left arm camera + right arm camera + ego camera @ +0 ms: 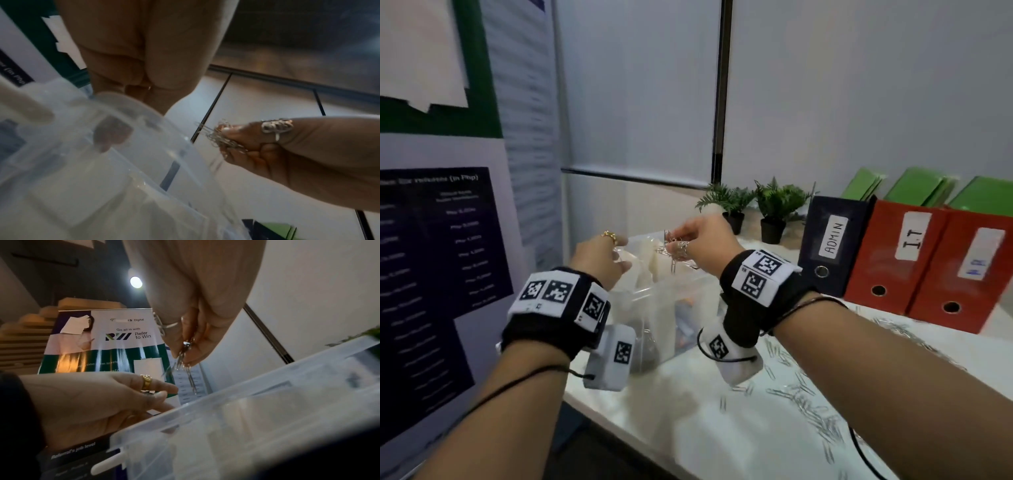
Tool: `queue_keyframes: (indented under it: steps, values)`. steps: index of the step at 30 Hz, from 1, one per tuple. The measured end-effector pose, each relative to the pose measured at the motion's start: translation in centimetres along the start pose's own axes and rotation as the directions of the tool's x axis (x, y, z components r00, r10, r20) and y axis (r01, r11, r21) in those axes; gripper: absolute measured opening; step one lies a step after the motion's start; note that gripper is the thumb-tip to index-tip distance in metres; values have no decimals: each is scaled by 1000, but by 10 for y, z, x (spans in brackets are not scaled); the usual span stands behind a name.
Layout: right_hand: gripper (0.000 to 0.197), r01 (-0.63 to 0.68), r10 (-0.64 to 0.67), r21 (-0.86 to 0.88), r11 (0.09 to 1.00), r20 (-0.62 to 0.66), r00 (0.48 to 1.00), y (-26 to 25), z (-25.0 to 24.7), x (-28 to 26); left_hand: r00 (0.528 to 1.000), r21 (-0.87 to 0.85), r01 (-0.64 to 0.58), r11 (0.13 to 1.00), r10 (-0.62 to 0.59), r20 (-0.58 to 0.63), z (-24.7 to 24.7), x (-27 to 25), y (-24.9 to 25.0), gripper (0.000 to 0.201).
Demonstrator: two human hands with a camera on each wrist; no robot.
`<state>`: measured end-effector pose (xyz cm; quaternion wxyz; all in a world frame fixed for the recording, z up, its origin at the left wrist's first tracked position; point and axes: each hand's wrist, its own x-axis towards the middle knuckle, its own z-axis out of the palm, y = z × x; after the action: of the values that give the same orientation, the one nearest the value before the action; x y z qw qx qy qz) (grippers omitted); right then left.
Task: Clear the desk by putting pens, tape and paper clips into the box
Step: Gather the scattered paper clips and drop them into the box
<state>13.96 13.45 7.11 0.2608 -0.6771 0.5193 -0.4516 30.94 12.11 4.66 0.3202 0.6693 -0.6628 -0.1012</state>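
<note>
While right hand [702,236] pinches tangled paper clip bunch [671,248] directly above open clear plastic box [654,301], clips dangle long-axis down; left hand [599,257] fingers loose, holding nothing, at box's left rim; loose paper clips [808,404] scattered near-right on desk [688,428]

Silver clips, clear plastic, red and green files

A bunch of shiny silver wire paper clips [674,251] hangs over the clear, frosted plastic storage box [690,291]; more silver clips [811,407] speckle the white desk top [688,428]. One gold ring [146,381] and one silver ring [276,127] show on the fingers. Black wrist bands [551,329] carry white tags with black square code patterns. Behind stand a navy binder with white label "ADMIN" [834,245], two red binders with white labels [914,260], bright green folders [921,188] and green potted ferns in black pots [774,209].
</note>
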Motion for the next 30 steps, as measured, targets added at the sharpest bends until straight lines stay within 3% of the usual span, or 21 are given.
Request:
queue_keyframes:
  steps: [6,11,17,21,25,30]
  values:
    - [24,7,2,-77,997,116,993,-12,40,15,998,-204,42,978,-48,-27,8,10,-17,30]
    - [37,-14,80,-267,964,241,967,2,49,16,998,-191,-13,981,0,-68,12,9,-18,28]
    - [28,31,44,-248,968,290,956,8,50,16,992,-239,-57,969,28,-123,13,1,-18,29]
    - [24,54,1,-194,980,272,962,14,46,13,981,-281,-107,954,55,-189,16,-10,-16,29]
    - [22,68,-27,-146,987,270,963,12,32,5,976,-214,-152,965,113,-184,14,-24,-4,25]
    - [17,92,-82,-144,985,77,994,25,-19,-11,943,-117,-288,951,260,-205,14,-45,31,27]
